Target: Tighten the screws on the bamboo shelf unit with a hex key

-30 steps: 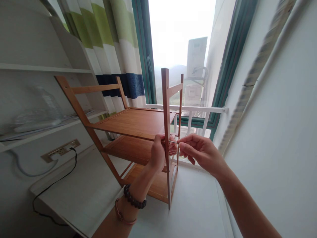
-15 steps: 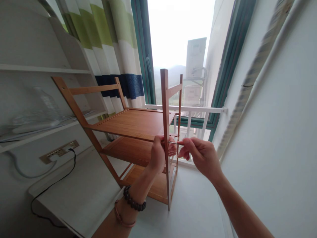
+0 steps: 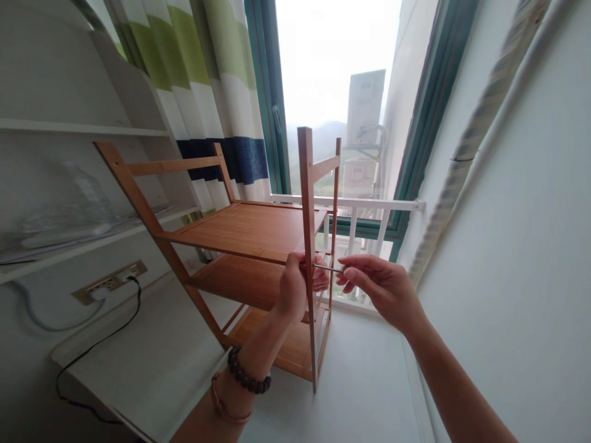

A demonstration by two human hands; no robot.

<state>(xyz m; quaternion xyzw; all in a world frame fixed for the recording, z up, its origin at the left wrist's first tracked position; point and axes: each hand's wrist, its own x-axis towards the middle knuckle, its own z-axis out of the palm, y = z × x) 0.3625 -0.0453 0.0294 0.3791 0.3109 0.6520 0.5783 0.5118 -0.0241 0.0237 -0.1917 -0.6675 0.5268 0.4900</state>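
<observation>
The white desk top (image 3: 369, 394) lies bare at five o'clock of the wooden rack (image 3: 249, 231); a white railing (image 3: 369, 204) bars twelve, shelves (image 3: 83, 129) crowd nine.

Bright daylight from the window (image 3: 337, 92), with the sky blown out to plain white. Soft, weak shadows under the wooden rack (image 3: 249, 246) on the pale surface (image 3: 152, 363). Strong wide-angle bending at the edges, with the curtain (image 3: 203, 80) and the right wall (image 3: 521, 215) leaning inward. Slight blur on the left shelf (image 3: 60, 129) and at the far right edge; centre fairly sharp.
</observation>
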